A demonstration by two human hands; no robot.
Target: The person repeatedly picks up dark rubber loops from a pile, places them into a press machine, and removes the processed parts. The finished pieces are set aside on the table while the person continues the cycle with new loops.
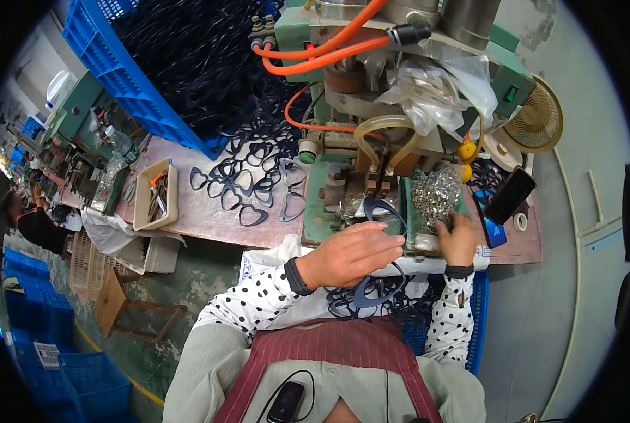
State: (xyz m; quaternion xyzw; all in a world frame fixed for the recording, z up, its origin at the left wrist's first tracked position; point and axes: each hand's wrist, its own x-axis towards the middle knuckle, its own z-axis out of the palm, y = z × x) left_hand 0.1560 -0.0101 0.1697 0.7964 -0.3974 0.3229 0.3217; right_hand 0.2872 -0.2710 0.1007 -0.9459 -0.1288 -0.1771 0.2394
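"What are the hands doing?"

"The left hand [350, 255] is half closed, fingers stretched together, holding a dark blue glasses frame [363, 296]. The frame runs behind the fingers: one rim shows above them, under the machine [343, 92], and the other below, over the lap. The exact grip is hidden."

"And the right hand [458, 242]?"

"Narrow, fingers bent, with the fingertips at the near edge of a heap of small shiny metal pieces [435, 192]. I can't tell whether a piece is pinched between them."

"Any labels or writing?"

"A white label [47, 354] sits on one of the blue crates at lower left, its print too small to read. Blue print also shows on the white cloth [264, 261] at the front of the tabletop [209, 227], partly covered by the left arm. The upper phone [510, 196], to the right of the metal pieces, has a dark screen."

"More frames about?"

"Plenty: dark frames [195, 63] fill the large blue basket [135, 88], and others lie loose beside it."
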